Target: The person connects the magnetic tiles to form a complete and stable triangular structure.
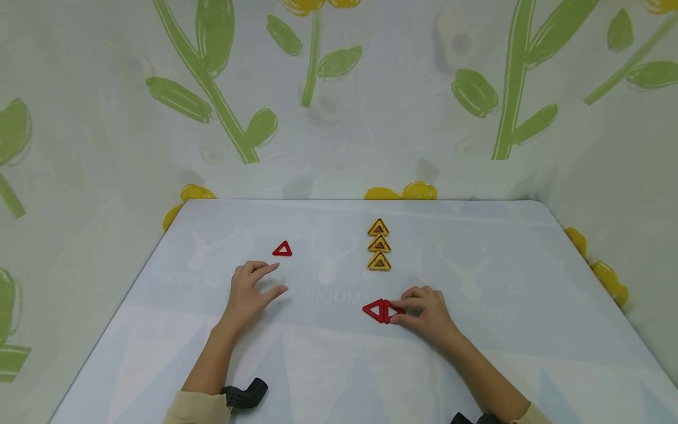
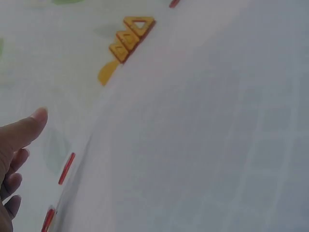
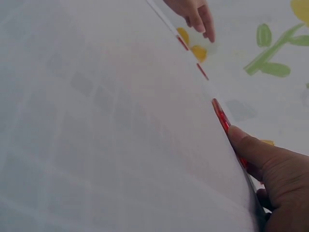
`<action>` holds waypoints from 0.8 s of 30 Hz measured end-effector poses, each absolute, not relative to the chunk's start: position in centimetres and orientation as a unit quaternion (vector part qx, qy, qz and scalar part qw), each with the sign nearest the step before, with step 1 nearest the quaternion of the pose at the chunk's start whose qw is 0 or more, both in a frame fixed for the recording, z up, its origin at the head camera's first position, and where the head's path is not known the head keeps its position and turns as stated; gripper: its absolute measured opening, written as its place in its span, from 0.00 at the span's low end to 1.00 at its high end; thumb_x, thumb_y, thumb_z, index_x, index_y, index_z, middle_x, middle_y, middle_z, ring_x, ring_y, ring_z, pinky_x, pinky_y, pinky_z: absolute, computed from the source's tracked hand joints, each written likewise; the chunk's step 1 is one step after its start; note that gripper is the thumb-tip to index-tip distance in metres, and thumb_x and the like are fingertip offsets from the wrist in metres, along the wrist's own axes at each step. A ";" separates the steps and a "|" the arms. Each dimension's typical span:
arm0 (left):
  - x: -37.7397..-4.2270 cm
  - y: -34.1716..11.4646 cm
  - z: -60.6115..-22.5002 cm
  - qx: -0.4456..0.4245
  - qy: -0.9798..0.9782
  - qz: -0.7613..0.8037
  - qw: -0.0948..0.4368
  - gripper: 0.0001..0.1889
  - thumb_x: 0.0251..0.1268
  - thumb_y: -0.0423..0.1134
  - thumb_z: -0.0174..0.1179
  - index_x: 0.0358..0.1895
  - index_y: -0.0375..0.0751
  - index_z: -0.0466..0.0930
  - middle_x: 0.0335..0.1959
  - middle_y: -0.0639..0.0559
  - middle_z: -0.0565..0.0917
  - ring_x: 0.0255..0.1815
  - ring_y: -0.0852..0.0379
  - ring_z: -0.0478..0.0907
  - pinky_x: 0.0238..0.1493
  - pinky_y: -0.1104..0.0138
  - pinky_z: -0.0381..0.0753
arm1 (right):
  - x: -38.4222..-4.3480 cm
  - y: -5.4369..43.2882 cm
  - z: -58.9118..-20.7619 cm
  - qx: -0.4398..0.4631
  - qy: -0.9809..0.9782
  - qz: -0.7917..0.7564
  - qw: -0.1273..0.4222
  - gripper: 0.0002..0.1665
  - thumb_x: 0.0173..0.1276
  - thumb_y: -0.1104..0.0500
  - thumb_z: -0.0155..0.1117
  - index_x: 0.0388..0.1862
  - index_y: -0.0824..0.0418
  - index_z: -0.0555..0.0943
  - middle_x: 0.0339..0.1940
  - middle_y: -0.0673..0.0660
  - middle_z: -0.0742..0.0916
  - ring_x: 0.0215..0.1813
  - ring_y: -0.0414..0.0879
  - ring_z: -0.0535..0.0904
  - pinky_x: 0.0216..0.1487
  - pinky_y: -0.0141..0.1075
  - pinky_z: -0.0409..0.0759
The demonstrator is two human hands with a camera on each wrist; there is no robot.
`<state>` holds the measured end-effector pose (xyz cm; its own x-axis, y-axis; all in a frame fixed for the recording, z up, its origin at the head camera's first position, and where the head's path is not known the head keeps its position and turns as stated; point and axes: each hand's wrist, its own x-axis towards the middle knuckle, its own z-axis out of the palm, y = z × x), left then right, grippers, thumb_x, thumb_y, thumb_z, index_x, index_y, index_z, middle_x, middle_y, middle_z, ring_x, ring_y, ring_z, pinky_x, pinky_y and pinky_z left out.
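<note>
My right hand (image 1: pixel 426 312) pinches a red triangle frame (image 1: pixel 393 312) between thumb and fingers at its right side. That piece lies side against side with another red triangle (image 1: pixel 375 310), their tips pointing apart. My left hand (image 1: pixel 250 293) is held with thumb and fingers spread and nothing between them. Just beyond its fingertips lies a single red triangle (image 1: pixel 283 249). In the right wrist view, the right hand's thumb (image 3: pixel 248 142) is on the red piece (image 3: pixel 221 116), seen edge-on; most of its fingers are hidden. The left wrist view shows part of the left hand (image 2: pixel 17 157).
Three yellow triangles (image 1: pixel 379 244) with reddish centres form a column towards the far edge of the table (image 1: pixel 318 365). A leaf-patterned cloth (image 1: pixel 371 135) hangs behind the table. Black straps or mounts, such as the left one (image 1: pixel 246 393), sit by the wrists.
</note>
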<state>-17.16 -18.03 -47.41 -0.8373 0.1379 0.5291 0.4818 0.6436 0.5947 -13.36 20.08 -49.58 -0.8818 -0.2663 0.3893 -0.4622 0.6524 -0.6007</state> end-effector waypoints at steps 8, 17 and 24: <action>-17.7 -21.2 -47.2 -0.092 -0.904 -0.387 0.155 0.26 0.46 0.35 0.73 0.53 0.34 0.80 0.46 0.40 0.74 0.50 0.43 0.65 0.46 0.53 0.64 | -13.4 20.1 -49.7 0.207 -0.898 0.361 0.140 0.18 0.44 0.56 0.79 0.38 0.54 0.89 0.31 0.42 0.81 0.37 0.36 0.69 0.40 0.39 0.58; -18.5 -23.1 -47.9 -0.010 -0.927 -0.358 0.107 0.27 0.53 0.41 0.69 0.57 0.36 0.78 0.51 0.39 0.71 0.52 0.41 0.62 0.51 0.49 0.57 | -13.3 20.1 -49.5 0.198 -0.901 0.364 0.129 0.18 0.45 0.56 0.79 0.38 0.54 0.89 0.32 0.43 0.81 0.37 0.36 0.69 0.41 0.40 0.58; -18.7 -23.1 -48.0 -0.005 -0.934 -0.345 0.091 0.27 0.55 0.44 0.67 0.58 0.37 0.77 0.51 0.38 0.71 0.54 0.39 0.62 0.52 0.43 0.49 | -13.2 20.1 -49.4 0.209 -0.898 0.362 0.137 0.18 0.45 0.56 0.79 0.38 0.55 0.89 0.32 0.43 0.81 0.38 0.36 0.69 0.41 0.40 0.59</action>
<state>-18.75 -23.11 -48.00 -0.9834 -0.0534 0.1731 0.0720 0.7615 0.6441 -13.24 20.15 -49.37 -0.8749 -0.2758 0.3981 -0.4748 0.6505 -0.5928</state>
